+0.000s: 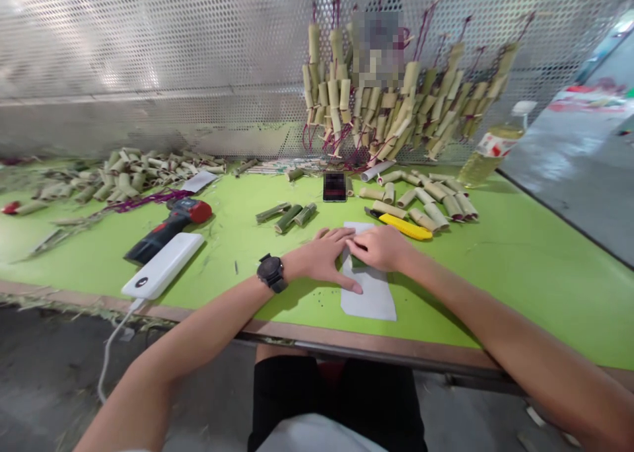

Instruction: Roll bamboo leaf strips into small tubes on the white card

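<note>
Both my hands rest together on a pale grey sheet (370, 297) lying on the green table (520, 273). My left hand (321, 257), with a black watch (271, 271) on its wrist, lies flat with fingers stretched out, pressing on the sheet. My right hand (380, 247) is curled, fingertips meeting the left hand's. Under it, a small dark green piece (357, 262) shows between the two hands. Most of that piece is hidden.
A yellow utility knife (407, 227) lies just behind my right hand, with three green bamboo pieces (287, 215) and a phone (334, 186) further back. A red-black drill (166, 228) and white power bank (163, 265) are left. Bamboo tubes (436, 201) lie right, bundles (396, 102) hang behind, a bottle (490, 149) stands far right.
</note>
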{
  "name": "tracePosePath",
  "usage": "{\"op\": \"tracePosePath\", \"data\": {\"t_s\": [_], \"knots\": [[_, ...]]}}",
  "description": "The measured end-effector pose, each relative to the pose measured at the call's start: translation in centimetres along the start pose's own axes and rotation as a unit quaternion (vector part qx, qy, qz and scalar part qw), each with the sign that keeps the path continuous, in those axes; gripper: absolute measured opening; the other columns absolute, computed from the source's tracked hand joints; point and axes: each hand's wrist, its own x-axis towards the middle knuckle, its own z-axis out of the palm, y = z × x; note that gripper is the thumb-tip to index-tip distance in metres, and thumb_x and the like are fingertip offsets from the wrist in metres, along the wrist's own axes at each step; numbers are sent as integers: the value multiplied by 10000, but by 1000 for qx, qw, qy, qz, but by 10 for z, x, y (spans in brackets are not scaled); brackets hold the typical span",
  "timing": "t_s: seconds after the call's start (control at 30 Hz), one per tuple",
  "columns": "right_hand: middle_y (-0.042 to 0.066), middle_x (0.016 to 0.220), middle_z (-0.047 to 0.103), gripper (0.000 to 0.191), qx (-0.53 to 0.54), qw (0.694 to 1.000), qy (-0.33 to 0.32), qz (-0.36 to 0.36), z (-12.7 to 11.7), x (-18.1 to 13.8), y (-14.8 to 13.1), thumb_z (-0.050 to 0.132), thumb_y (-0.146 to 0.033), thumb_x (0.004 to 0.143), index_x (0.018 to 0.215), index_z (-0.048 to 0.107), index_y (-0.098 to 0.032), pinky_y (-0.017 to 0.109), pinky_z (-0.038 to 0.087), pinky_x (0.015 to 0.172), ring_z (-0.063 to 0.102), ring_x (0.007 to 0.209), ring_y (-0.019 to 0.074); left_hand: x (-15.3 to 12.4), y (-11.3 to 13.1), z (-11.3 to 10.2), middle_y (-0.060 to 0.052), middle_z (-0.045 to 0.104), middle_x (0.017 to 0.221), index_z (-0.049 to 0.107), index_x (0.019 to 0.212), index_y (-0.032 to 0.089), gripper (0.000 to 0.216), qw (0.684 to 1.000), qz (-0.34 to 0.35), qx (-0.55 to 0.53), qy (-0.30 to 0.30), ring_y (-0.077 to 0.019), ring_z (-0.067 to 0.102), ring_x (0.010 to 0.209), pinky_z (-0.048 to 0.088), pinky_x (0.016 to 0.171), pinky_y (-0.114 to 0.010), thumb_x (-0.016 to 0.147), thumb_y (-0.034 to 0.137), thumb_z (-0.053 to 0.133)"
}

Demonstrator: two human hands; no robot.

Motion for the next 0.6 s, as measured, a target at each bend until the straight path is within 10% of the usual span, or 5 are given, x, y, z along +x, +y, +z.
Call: {"op": "tracePosePath", "data": {"t_s": [0.17, 0.43, 0.6], "knots": [[115, 819, 789, 546, -58, 988, 61, 130, 3, 3, 4, 370, -352, 1066, 810, 810, -155, 317, 253, 583, 635, 678, 184, 0, 0, 1, -190, 331, 1684, 349, 1621, 164, 1217, 1000, 2, 11, 11, -413, 287, 1561, 137, 1291, -567, 726, 929, 660], [81, 797, 789, 492, 17, 997, 56, -56, 7, -2, -5, 403, -329, 1042, 814, 811, -176, 306, 296, 588, 620, 658, 159, 0, -2, 0, -172, 323, 1692, 437, 1580, 191, 1157, 1000, 4, -4, 5, -405, 262, 1575, 120, 1295, -568, 715, 919, 684], [120, 777, 777, 556, -69, 987, 63, 129, 3, 4, 17, 360, -356, 1051, 791, 810, -157, 323, 268, 574, 645, 664, 193, -1, -1, 0, -178, 284, 1708, 312, 1644, 163, 1238, 1000, -1, 12, -1, -431, 268, 1564, 156, 1284, -566, 730, 928, 649]]}}
